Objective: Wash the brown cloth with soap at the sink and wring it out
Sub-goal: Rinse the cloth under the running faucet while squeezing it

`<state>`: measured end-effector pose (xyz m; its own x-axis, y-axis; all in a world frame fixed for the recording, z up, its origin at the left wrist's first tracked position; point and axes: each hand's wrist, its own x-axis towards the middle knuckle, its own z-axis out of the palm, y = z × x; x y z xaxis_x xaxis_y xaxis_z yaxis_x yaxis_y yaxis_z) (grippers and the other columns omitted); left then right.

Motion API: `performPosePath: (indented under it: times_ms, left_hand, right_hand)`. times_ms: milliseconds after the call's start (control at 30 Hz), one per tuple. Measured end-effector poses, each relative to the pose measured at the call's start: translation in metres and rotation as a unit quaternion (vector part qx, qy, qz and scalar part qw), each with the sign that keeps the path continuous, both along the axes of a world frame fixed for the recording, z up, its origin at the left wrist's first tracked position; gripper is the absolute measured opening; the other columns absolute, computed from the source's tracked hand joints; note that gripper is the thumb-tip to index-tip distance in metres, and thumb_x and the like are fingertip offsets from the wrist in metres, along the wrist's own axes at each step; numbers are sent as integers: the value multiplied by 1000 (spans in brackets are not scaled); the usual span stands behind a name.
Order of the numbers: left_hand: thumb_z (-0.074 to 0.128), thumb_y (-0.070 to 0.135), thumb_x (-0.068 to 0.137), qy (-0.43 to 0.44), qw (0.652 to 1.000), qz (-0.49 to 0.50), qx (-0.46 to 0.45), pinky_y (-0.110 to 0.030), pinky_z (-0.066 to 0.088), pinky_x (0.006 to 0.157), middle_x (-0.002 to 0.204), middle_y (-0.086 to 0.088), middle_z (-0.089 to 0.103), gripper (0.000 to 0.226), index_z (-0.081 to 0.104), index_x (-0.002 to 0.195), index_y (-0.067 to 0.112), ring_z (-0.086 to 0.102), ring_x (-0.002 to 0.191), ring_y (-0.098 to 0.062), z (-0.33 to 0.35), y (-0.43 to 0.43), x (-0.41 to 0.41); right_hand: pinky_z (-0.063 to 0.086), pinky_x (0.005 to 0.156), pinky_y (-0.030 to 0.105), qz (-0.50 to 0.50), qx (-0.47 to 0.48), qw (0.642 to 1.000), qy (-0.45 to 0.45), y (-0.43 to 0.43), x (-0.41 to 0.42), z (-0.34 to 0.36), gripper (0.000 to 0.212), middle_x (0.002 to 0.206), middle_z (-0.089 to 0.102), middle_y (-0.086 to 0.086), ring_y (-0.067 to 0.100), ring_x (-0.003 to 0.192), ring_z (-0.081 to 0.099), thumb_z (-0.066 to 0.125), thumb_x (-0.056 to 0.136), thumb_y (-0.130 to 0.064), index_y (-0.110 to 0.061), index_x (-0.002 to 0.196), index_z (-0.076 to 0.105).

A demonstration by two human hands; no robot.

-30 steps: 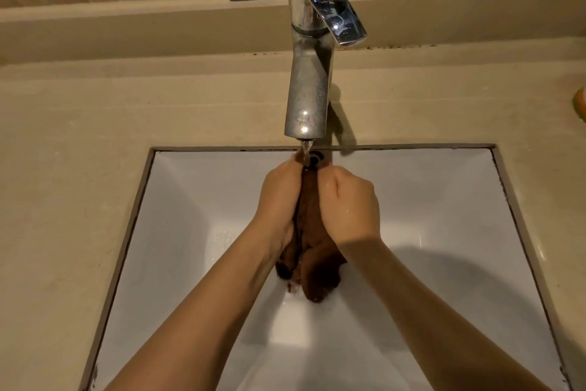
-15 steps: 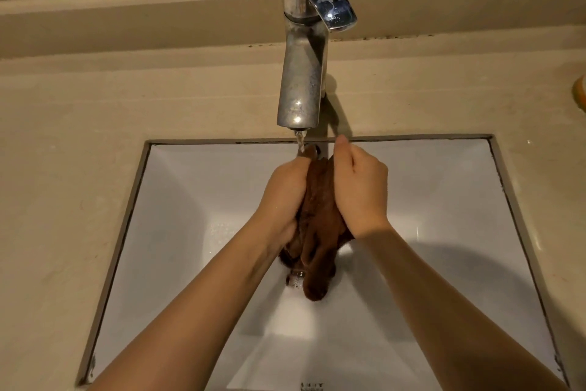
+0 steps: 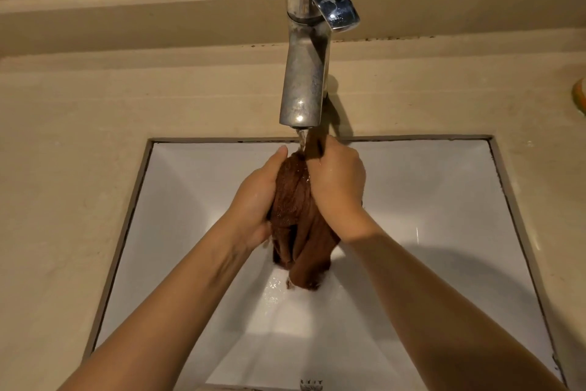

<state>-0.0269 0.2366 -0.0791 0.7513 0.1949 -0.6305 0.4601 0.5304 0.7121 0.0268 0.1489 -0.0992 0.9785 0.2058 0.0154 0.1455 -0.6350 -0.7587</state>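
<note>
The wet brown cloth (image 3: 296,219) hangs bunched between both hands over the white square sink (image 3: 444,232). My left hand (image 3: 257,200) cups it from the left, fingers curled round the fabric. My right hand (image 3: 337,184) grips it from the right and pinches its upper end near the spout. A thin stream of water runs from the chrome tap (image 3: 306,73) onto the top of the cloth. The lower end of the cloth dangles just above the basin floor, where water splashes.
A beige stone counter (image 3: 79,184) surrounds the sink, with a raised ledge along the back wall. An orange object (image 3: 579,95) sits at the counter's far right edge. Two dark labels are fixed on the wall above the tap.
Both hands have shifted along the cloth, rubbing it under the stream. My right hand moved up towards the spout, and more of the cloth shows between the hands.
</note>
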Motion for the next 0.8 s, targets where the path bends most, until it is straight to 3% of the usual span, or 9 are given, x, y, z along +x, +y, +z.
performPosePath:
  times_ms: [67,200,333,400,500,567,633,733,800]
  left_hand:
    - [49,46,92,0,999,-39,8,-37,53,85,93,-13,74,46,76,82,10,70,90,-25,1,9,-3]
    - [50,36,94,-19,999,-22,26,-29,56,71,89,-10,69,32,64,96,7,67,80,-20,2,29,-3]
    - [59,24,90,-38,984,-49,170,-26,50,69,92,-5,62,5,56,90,21,61,79,-16,4,41,-5]
    - [61,23,89,-43,969,-55,239,-29,50,77,98,-3,64,5,57,88,25,62,85,-16,5,45,-6]
    - [58,20,90,-72,907,-86,407,-23,46,83,100,7,62,5,59,89,24,56,94,-5,1,50,-5]
    - [54,19,92,-129,812,-164,545,-13,38,83,95,14,59,10,61,88,25,50,94,5,-2,53,-4]
    - [49,31,93,-178,745,-280,579,-16,37,80,91,15,59,17,65,88,28,51,92,6,-4,54,-3]
    - [39,62,82,-167,719,-407,538,-22,43,73,82,19,59,27,60,76,45,56,81,-1,2,55,-3]
    - [46,61,81,-195,720,-421,517,-21,44,68,76,19,59,26,60,71,42,58,76,-5,7,57,-3]
  right_hand:
    - [28,51,26,36,-8,999,1,-13,7,-3,36,61,51,-4,17,55,49,37,96,-39,-19,67,46]
    - [31,49,22,78,48,995,48,-38,20,8,34,59,49,-7,6,55,46,40,96,-40,-20,70,49]
    - [47,74,27,194,35,973,118,-64,31,19,26,95,60,-4,9,83,58,53,86,-48,-28,100,48]
    - [50,84,34,289,-23,949,121,-74,28,25,46,116,50,-2,14,98,56,64,75,-53,-39,112,41]
    - [49,81,30,361,-151,918,63,-79,24,33,57,115,35,-6,13,97,51,71,71,-49,-41,119,42]
    - [47,79,32,349,-180,920,8,-78,25,32,41,114,37,-4,16,95,51,67,78,-42,-33,115,54]
    - [42,87,32,324,-141,935,-29,-77,25,30,25,116,44,-2,16,104,48,62,83,-37,-25,105,65]
    - [31,98,27,299,-76,951,-35,-75,27,28,21,122,49,-4,12,115,38,59,88,-31,-19,101,70]
    - [34,91,23,259,-16,966,18,-76,27,28,20,114,58,-5,10,109,47,54,91,-25,-19,106,67]
